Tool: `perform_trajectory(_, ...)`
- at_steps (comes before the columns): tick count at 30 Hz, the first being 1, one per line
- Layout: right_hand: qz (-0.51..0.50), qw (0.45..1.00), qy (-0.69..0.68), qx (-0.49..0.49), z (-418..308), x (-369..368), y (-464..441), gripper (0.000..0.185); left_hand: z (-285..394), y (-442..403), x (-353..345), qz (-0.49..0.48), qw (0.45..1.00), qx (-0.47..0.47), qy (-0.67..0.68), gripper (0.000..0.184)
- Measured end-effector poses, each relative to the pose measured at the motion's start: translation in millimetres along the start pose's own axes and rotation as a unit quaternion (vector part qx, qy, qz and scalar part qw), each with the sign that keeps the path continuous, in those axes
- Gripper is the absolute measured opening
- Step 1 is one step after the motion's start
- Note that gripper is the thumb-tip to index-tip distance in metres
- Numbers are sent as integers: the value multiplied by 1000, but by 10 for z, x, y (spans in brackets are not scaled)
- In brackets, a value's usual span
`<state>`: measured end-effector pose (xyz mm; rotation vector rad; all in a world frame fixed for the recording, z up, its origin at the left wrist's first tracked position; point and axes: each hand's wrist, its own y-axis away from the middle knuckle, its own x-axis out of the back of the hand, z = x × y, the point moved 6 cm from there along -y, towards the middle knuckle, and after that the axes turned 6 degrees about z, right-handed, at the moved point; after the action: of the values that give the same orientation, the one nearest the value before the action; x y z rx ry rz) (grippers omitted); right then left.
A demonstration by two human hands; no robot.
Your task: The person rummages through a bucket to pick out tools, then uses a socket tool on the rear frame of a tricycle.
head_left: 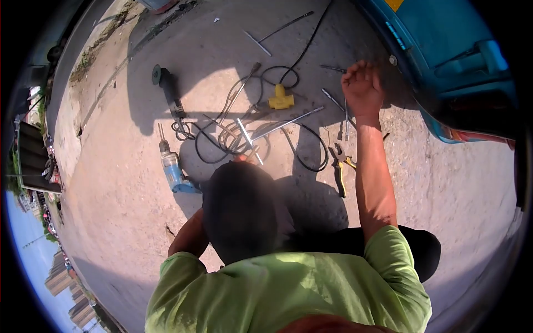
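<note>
My right hand reaches out at the upper right, fingers curled in around a T-handle wrench. The wrench's bar and shaft stick out on the hand's left side. Most of my left hand is hidden behind a dark rounded shape, perhaps my knee. Its visible fingers are closed at the crossbar of a bright T-handle wrench, whose long shaft points right. Another rod lies beside my right hand. Pliers with yellow-black handles lie by my right forearm.
A blue drill and an angle grinder lie at left. Black cables loop around a yellow socket block. Another T-handle wrench lies farther off. A blue vehicle overhangs the ground at upper right.
</note>
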<state>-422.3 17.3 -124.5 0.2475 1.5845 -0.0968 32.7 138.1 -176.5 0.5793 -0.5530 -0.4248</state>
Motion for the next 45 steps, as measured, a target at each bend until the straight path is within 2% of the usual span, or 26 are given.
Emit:
perform_trajectory(3,27,998,27,-45,217,168,33,22,-14,8,-51,-27,1000,8,-15,19)
perform_trajectory(6,84,993,58,-51,297,196,40,19,-74,81,-85,-63,997,24,-37,19)
perform_trajectory(10,60,996,53,-27,239,27,37,19,-148,106,-130,-98,993,31,-61,19)
perform_trajectory(15,26,998,27,42,-87,-334,18,23,-171,-86,0,-82,994,26,-70,19)
perform_trajectory(18,-62,995,18,79,-409,-590,-5,30,-171,-112,36,-79,994,24,-73,19)
perform_trajectory(21,0,983,45,180,-594,-910,53,38,-144,-150,21,-78,994,20,-76,19)
perform_trajectory(24,-29,992,-2,124,-407,-1070,77,39,-64,-216,-11,-78,993,14,-82,20)
perform_trajectory(27,8,989,4,149,-394,-996,177,35,-5,-272,-71,-78,993,7,-90,20)
perform_trajectory(30,107,978,116,134,-484,-571,279,28,42,-361,-129,-80,993,-2,-89,20)
perform_trajectory(31,188,963,153,120,-375,-563,343,22,56,-393,-141,-81,993,-5,-91,20)
perform_trajectory(33,226,900,374,-1,-112,-530,480,23,101,-475,-179,-81,993,-13,-89,20)
perform_trajectory(34,182,838,511,-57,23,-692,565,25,116,-514,-204,-81,993,-17,-87,20)
perform_trajectory(36,85,651,735,-171,239,-1066,833,28,145,-562,-250,-80,993,-23,-86,20)
perform_trajectory(38,-17,499,835,-232,381,-1818,1159,30,195,-621,-289,-79,993,-30,-85,20)
perform_trajectory(40,-164,450,851,-216,407,-2575,1437,30,245,-663,-322,-74,993,-39,-82,20)
perform_trajectory(41,-249,434,859,-113,352,-3036,1551,30,264,-683,-335,-71,993,-42,-80,20)
perform_trajectory(42,-302,448,840,48,263,-3515,1697,26,298,-725,-340,-70,993,-48,-78,20)
perform_trajectory(45,-339,427,760,354,-440,-4492,2163,34,442,-864,-362,-61,993,-68,-74,21)
